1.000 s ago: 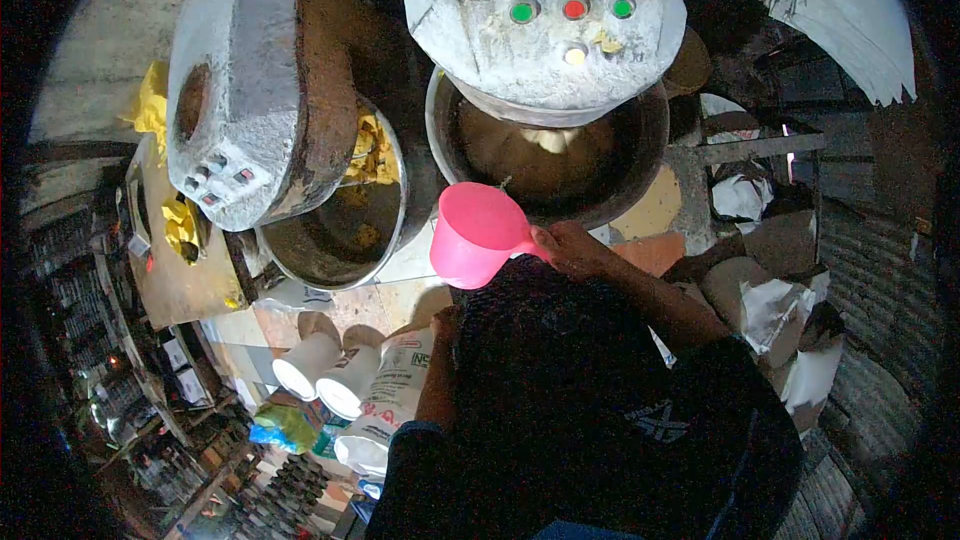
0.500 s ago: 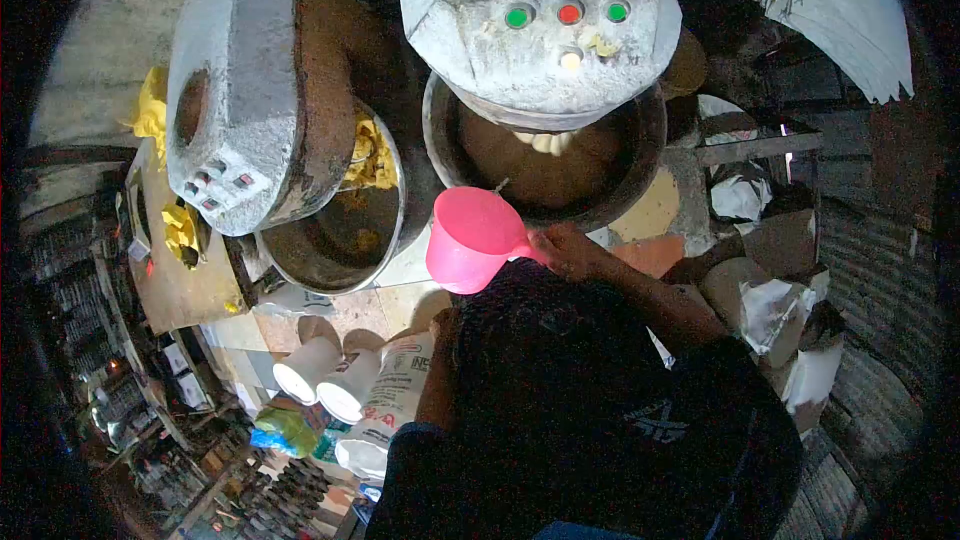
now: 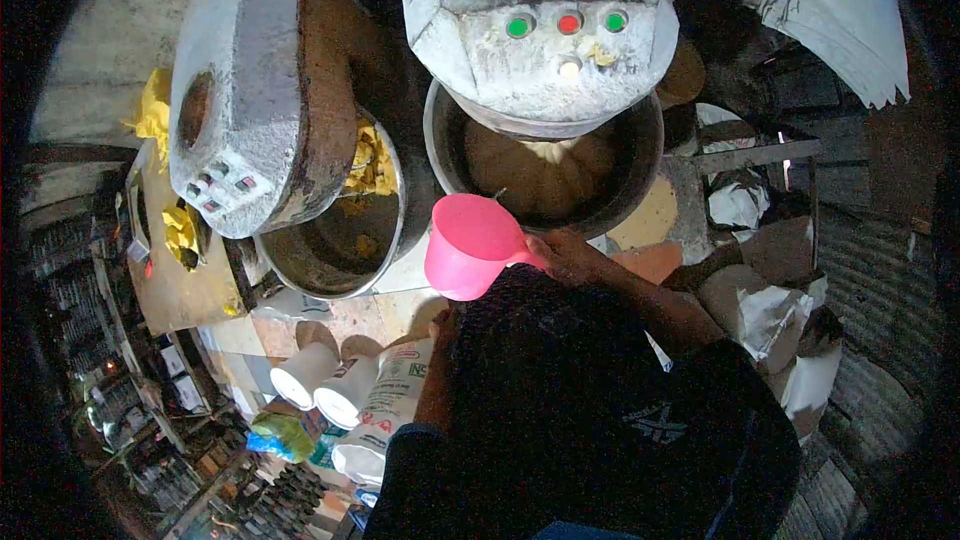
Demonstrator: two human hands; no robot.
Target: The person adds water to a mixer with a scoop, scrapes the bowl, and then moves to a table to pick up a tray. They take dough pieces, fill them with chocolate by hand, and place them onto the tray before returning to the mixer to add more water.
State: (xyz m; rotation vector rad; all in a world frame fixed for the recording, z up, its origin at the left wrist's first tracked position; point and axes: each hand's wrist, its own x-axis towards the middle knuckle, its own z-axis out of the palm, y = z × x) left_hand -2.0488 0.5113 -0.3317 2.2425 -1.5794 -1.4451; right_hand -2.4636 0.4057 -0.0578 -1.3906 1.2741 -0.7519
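Note:
My right hand [image 3: 560, 255] is closed on the handle of a pink plastic dipper [image 3: 470, 240]. The dipper's wide mouth faces up, in front of the near rim of a large mixer bowl [image 3: 440, 155]. Inside that bowl lies a brownish mass [image 3: 550, 175] with folds, paler under the machine head [image 3: 540, 70]. Low at my left side hangs my left hand [image 3: 440, 328], beside the upper end of a printed white sack [image 3: 395, 390]. Its fingers are dark and hard to make out.
A second mixer [image 3: 240, 90] stands left, yellow material [image 3: 372, 160] in its bowl [image 3: 330, 292]. Two white containers [image 3: 305, 375] stand on the tiled floor [image 3: 330, 315] by the sack. Crumpled white bags [image 3: 770, 315] lie at right; white sheeting [image 3: 830, 10] hangs upper right.
The pale lumps under the mixer head have given way to a smoother, folded surface. The pink dipper stays in my right hand, barely shifted. My left hand is nearly still.

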